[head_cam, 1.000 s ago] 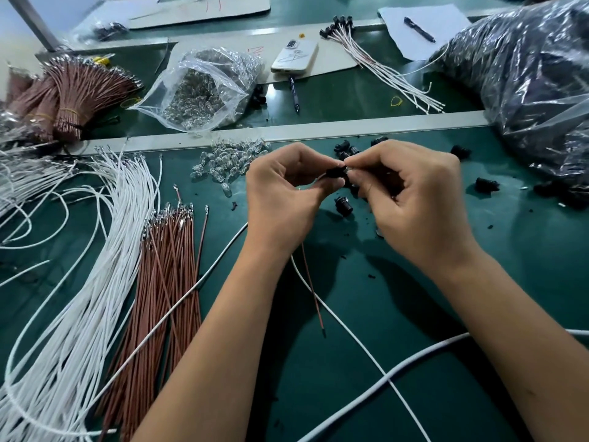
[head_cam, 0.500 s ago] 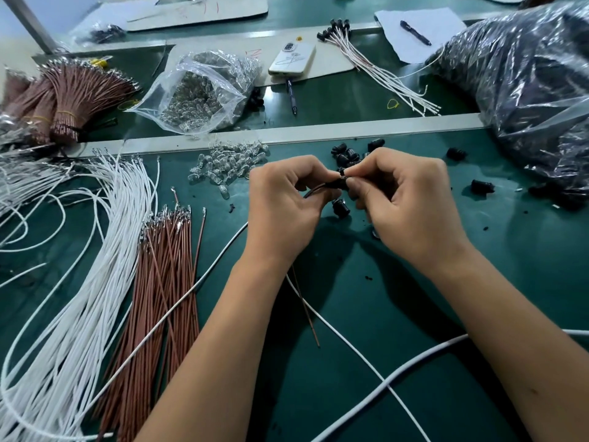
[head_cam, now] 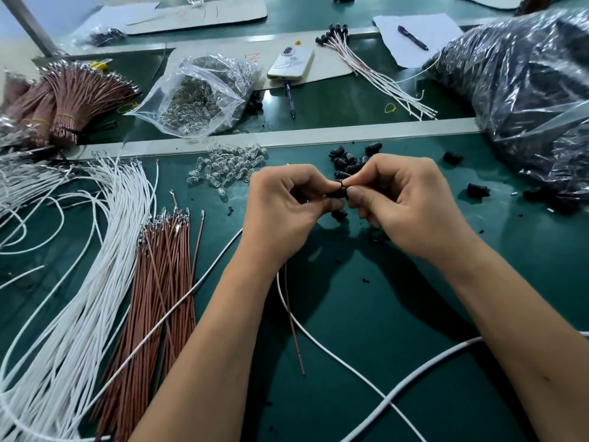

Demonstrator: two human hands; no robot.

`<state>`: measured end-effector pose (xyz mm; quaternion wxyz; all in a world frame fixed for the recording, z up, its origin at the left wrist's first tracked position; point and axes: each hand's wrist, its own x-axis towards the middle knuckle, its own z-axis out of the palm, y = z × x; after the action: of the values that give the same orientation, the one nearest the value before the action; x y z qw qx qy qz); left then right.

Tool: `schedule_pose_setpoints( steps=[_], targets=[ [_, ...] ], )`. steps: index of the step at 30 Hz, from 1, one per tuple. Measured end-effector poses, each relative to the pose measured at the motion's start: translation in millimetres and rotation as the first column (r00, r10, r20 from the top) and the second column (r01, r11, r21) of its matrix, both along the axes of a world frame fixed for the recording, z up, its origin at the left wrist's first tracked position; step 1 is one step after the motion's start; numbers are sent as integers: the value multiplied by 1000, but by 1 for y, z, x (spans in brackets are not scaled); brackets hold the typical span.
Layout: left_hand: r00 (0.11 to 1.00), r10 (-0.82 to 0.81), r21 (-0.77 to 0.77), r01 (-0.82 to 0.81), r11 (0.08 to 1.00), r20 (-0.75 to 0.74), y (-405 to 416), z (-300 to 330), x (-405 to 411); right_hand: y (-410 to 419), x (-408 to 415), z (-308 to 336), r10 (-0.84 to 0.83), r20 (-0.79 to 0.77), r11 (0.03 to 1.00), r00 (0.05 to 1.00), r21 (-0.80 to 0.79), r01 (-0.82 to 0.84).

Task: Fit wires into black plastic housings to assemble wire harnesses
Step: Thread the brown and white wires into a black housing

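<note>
Insertion under way at frame centre: left hand [head_cam: 283, 212] and right hand [head_cam: 411, 202] pinch the small black plastic housing [head_cam: 338, 190]; next, seat trailing white wire [head_cam: 334, 355] fully.

Both hands at mat centre: left hand [head_cam: 280, 205] left of right hand [head_cam: 411, 202], housing [head_cam: 338, 190] pinched between their fingertips. Loose housings [head_cam: 347, 161] on mat [head_cam: 366, 314] just behind hands. Pile of bulbs [head_cam: 228, 165] behind-left of left hand. Fan of long wires [head_cam: 83, 266] on mat at far left; bundle of shorter wires [head_cam: 159, 282] between fan and left forearm. Two wires [head_cam: 288, 301] trail from under left hand toward viewer. Bag of bulbs [head_cam: 197, 97] behind rail [head_cam: 318, 137]; phone [head_cam: 291, 63] right of it. Large bag [head_cam: 522, 100] at far right.
</note>
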<state>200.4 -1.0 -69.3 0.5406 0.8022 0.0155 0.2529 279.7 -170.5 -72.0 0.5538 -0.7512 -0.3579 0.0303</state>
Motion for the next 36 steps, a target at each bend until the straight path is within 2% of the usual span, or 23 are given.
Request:
schedule_pose_setpoints(
  steps=[6, 9, 12, 16, 23, 36],
  targets=[
    [999, -33, -88, 34, 996, 12, 1, 1, 1, 3, -1, 1, 61, -204, 989, 977, 146, -31],
    [998, -59, -259, 58, 964, 3, -2, 2, 1, 5, -5, 7, 151, -422, 948, 894, 318, -9],
    [998, -68, -323, 61, 945, -10, -2, 3, 2, 6, -8, 12, 141, -523, 935, 841, 349, 60],
    [997, -76, -354, 67, 933, -11, -6, 5, 3, 6, -9, 17, 128, -535, 935, 835, 347, 79],
    [997, -83, -414, 75, 907, 0, -9, 6, 1, 5, -13, 19, 141, -459, 939, 877, 342, 28],
    [999, -29, -421, 19, 907, -16, -15, 9, -2, 8, -17, 20, 103, -436, 941, 894, 335, 55]
  ],
)
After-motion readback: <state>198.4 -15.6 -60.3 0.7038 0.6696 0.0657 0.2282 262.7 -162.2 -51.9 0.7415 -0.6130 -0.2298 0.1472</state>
